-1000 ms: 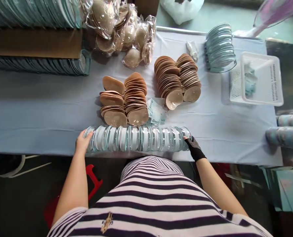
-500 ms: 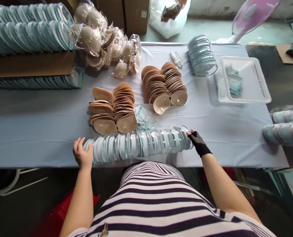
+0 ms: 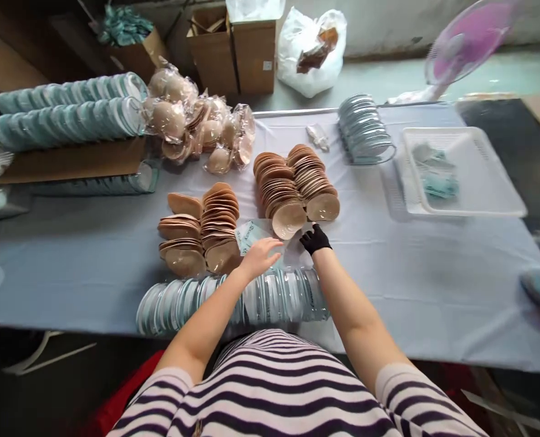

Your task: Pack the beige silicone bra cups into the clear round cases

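My left hand point(image 3: 261, 258) is open, fingers spread, over printed cards and clear plastic point(image 3: 254, 235) on the table. My right hand point(image 3: 315, 239), in a black fingerless glove, is just in front of the right-hand stack of beige bra cups point(image 3: 323, 207); its fingers look apart, with nothing visible in them. Another stack of bra cups point(image 3: 184, 262) stands to the left. Beneath my forearms, along the near table edge, lies a long row of round clear packs point(image 3: 270, 297) with pale teal rims, partly hidden by my arms.
Bagged bra cups point(image 3: 170, 121) are heaped at the back left, beside more rows of round packs point(image 3: 70, 124). A shorter row of round packs point(image 3: 364, 130) stands at the back right, near a white basket point(image 3: 474, 209) holding teal-printed packets. A pink fan point(image 3: 470, 42) stands beyond.
Both hands have let go of the ends of the row of round packs and moved inward and forward, toward the cards and the cup stacks. The row lies nearer the table edge; the view has shifted.
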Demonstrator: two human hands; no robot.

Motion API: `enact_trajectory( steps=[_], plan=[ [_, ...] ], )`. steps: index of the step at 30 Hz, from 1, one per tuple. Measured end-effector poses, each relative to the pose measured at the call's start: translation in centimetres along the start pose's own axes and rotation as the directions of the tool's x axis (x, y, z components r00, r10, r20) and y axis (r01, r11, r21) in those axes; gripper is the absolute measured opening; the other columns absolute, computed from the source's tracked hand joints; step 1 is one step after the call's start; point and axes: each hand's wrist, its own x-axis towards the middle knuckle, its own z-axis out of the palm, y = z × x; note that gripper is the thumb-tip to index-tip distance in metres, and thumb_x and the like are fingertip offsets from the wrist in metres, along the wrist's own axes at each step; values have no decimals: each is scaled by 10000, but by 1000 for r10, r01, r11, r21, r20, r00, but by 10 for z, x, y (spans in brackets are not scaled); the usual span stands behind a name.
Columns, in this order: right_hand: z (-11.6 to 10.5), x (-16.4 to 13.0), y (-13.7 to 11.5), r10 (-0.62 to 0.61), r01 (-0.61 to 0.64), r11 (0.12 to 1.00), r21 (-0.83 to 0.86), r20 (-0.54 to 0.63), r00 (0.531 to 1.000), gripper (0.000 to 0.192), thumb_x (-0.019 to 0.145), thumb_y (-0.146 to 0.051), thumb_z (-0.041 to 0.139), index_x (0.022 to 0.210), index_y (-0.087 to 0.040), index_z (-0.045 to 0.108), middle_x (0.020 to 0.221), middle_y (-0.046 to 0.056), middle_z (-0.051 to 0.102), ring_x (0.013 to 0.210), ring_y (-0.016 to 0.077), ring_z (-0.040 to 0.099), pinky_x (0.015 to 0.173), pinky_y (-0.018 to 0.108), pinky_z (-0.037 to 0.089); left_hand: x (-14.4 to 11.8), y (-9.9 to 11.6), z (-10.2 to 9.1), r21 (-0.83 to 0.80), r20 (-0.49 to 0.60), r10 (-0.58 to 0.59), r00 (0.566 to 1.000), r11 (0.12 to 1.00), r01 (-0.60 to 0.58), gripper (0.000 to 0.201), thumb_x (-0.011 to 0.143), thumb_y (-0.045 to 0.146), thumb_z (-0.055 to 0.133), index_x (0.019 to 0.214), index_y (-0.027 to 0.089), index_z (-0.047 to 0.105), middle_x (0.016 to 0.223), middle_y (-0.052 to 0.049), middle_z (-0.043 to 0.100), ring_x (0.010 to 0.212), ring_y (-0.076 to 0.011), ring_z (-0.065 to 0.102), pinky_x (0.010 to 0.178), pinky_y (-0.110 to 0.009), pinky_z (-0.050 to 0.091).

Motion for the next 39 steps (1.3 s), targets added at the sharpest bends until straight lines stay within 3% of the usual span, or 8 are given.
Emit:
enact_trajectory(
  steps=[6,10,16,23,32,34,37,39],
  plan=[
    [21,-16,26,18,-2,997,83,-193,981,405,773,-570,476,1055,-281,453,761,-51,508,682,121,557,712,274,516,-45,-64,-63,183,-268,-411,871,866,465,207,889,250,537,976,205,719,971,-69,701,922,-204,638,877,-329,492],
    [54,-36,25,-82,128,946,-297,165,983,333,744,-427,605,1016,-235,591,931,22,666,864,184,644,864,366,524,-77,-114,-95,459,-164,-609,776,650,606,331,805,309,634,1110,199,698,1117,-115,681,1046,-271,614,873,-353,475],
    [119,-57,6,-118,624,429,-653,644,756,541,764,-263,704,1288,-199,585,1382,143,568,1262,314,531,1076,468,414,-77,-126,-91,603,-110,-582,806,605,519,178,817,206,568,880,186,733,959,-152,716,1093,-317,562,998,-475,361],
    [162,-98,-19,-261,843,301,-447,811,523,664,776,-213,659,1417,-149,497,1429,164,525,1324,335,437,1109,521,361,-89,-97,-109,641,-144,-378,915,668,377,271,919,228,452,988,220,714,951,-110,723,1022,-254,602,1056,-469,308],
    [175,-95,-105,-95,694,264,-670,698,710,312,906,-218,488,1120,-180,712,1125,102,727,1012,276,664,886,358,486,-93,-51,-160,433,88,-259,962,880,197,249,910,272,481,846,191,706,888,-48,732,891,-202,624,975,-368,408],
    [150,-102,-124,7,778,262,-571,807,590,272,872,-203,537,1057,-179,734,1058,85,744,961,252,673,871,328,485,-100,-23,-164,407,175,-175,969,909,90,266,913,258,468,833,198,715,896,-50,728,904,-199,615,904,-334,424],
    [109,-133,-123,180,851,422,-312,949,259,342,809,-206,628,1141,-193,705,1063,52,743,917,199,672,843,278,492,-115,29,-146,403,298,-63,952,913,-66,284,934,273,456,841,207,716,867,-56,708,876,-200,611,833,-319,427],
    [87,-160,-107,166,817,521,-248,968,188,348,821,-229,627,1160,-181,688,1056,56,740,880,183,668,806,277,506,-121,58,-124,376,334,-59,941,924,-76,294,948,283,442,842,207,706,849,-56,695,838,-195,615,775,-306,428]
  ],
)
